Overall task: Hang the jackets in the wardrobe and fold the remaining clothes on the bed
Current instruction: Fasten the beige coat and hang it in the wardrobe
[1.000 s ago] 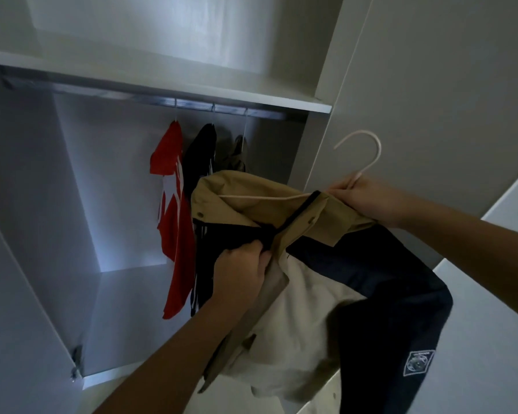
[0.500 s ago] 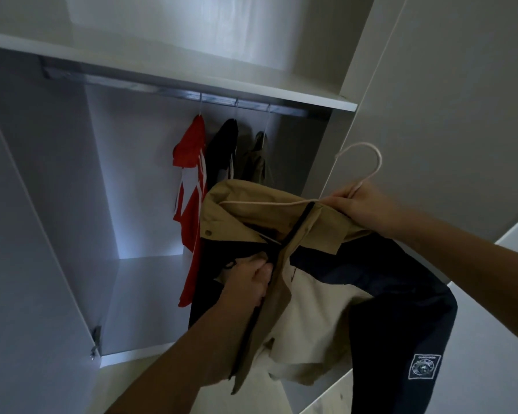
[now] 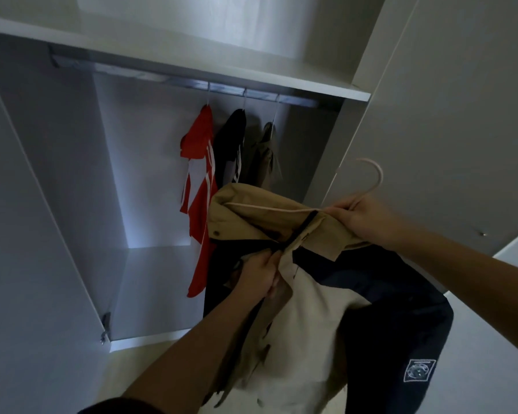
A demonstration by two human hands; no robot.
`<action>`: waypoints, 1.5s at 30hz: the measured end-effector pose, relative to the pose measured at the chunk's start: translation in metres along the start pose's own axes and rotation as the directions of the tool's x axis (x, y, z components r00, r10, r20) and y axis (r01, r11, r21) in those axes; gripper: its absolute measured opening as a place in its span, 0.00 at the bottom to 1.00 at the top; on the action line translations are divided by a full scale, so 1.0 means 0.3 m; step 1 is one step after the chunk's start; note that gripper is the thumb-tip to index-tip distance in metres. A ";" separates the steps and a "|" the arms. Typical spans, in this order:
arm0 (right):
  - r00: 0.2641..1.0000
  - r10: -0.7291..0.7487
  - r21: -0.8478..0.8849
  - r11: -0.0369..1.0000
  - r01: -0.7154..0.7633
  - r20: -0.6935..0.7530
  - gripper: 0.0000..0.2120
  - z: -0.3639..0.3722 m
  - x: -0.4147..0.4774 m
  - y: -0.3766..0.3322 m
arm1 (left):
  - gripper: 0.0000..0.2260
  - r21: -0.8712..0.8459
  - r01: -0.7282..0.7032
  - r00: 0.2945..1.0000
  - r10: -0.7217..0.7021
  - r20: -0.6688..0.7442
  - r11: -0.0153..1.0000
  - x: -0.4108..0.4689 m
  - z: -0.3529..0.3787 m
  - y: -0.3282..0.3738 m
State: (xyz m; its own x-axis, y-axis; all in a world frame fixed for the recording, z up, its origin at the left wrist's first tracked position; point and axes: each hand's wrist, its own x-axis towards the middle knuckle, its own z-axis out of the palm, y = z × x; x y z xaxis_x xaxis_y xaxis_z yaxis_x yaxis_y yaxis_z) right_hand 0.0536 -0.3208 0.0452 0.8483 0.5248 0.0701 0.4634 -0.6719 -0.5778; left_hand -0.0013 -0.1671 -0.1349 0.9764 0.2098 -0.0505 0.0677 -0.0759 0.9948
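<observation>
1. In front of the open white wardrobe (image 3: 192,55), seen from the head camera, a person holds up a tan, cream and dark blue cloth jacket (image 3: 311,309) on a thin pale pink hanger (image 3: 375,177).
2. The right hand (image 3: 359,216) is closed tight around the neck of the hanger, with the tan collar bunched under it. The hook pokes up out of this hand.
3. The left hand (image 3: 260,274) is lower down. Its fingers pinch the front edge of the jacket by the dark zip line.
4. The jacket is in the air, below the rail and out in front of the wardrobe. It is not hung yet.
5. The long bar of the hanger runs sideways, from the right hand over to the left, inside the tan shoulder.
6. The shiny metal rail (image 3: 192,83) is up high and to the left of the hook, well apart from it.
7. A red and white jacket (image 3: 199,204), a black jacket (image 3: 231,144) and a grey-green jacket (image 3: 265,156) hang on the rail already, close together.
8. The right hand is the one nearer the hook, so I think it must lift the hook up and left onto the rail. The bare part of the rail lies left of the red one.
</observation>
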 end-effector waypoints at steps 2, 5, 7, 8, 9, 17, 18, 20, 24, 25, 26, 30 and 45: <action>0.999 0.008 0.017 1.000 -0.008 -0.038 0.10 -0.010 0.006 -0.003 | 0.15 0.045 0.025 1.000 -0.026 0.017 0.999 -0.006 0.008 -0.024; 0.995 -0.010 0.080 0.997 0.018 -0.102 0.12 -0.043 0.001 0.001 | 0.14 0.233 0.042 0.998 -0.051 0.033 0.971 -0.067 -0.008 -0.150; 0.990 -0.015 0.127 0.991 0.033 -0.138 0.14 -0.070 -0.005 0.001 | 0.13 0.240 0.064 0.995 -0.080 0.057 0.969 -0.093 -0.020 -0.194; 0.989 -0.014 0.149 0.988 0.036 -0.146 0.15 -0.079 -0.004 0.002 | 0.13 0.285 0.056 0.995 -0.079 0.067 0.957 -0.078 -0.021 -0.199; 0.989 -0.012 0.163 0.986 0.037 -0.148 0.15 -0.081 -0.003 0.006 | 0.13 0.350 0.049 0.994 -0.080 0.076 0.935 -0.061 -0.024 -0.194; 0.975 -0.096 0.201 0.970 0.136 -0.199 0.18 -0.076 0.007 0.028 | 0.10 -0.372 0.261 0.959 -0.197 0.201 0.891 0.063 -0.089 -0.034; 0.977 -0.105 0.192 0.971 0.141 -0.186 0.18 -0.076 0.010 0.025 | 0.14 -0.487 0.323 0.944 -0.243 0.222 0.811 0.092 -0.079 -0.010; 0.980 -0.117 0.183 0.972 0.145 -0.159 0.18 -0.084 0.012 0.023 | 0.17 -0.619 0.326 0.940 -0.317 0.129 0.715 0.135 -0.050 0.009; 0.989 -0.083 0.194 0.975 0.106 -0.124 0.19 -0.149 -0.008 0.059 | 0.08 -0.758 0.222 0.931 -0.364 -0.022 0.613 0.176 -0.070 0.035; 0.990 -0.077 0.194 0.976 0.099 -0.118 0.18 -0.165 -0.018 0.074 | 0.08 -0.776 0.203 0.928 -0.371 -0.042 0.596 0.187 -0.089 0.052; 0.992 -0.072 0.189 0.978 0.091 -0.103 0.18 -0.174 -0.028 0.089 | 0.09 -0.780 0.177 0.925 -0.373 -0.077 0.600 0.205 -0.108 0.067; 0.999 -0.014 0.093 0.996 0.010 0.039 0.19 -0.174 -0.073 0.144 | 0.11 -0.720 0.081 0.925 -0.322 -0.204 0.689 0.270 -0.168 0.143; 0.959 0.216 -0.080 0.976 -0.204 0.184 0.18 0.019 0.034 0.186 | 0.09 0.028 -0.357 0.815 0.326 -0.478 0.934 0.155 -0.262 0.316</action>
State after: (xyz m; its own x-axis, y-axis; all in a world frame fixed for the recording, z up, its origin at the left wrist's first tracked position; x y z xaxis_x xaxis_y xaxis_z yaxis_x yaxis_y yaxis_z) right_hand 0.0866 -0.3501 0.0091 0.8663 0.4547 -0.2069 0.2998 -0.8046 -0.5126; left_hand 0.0345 -0.0881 -0.0361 0.7203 0.6125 0.3257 -0.2795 -0.1734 0.9443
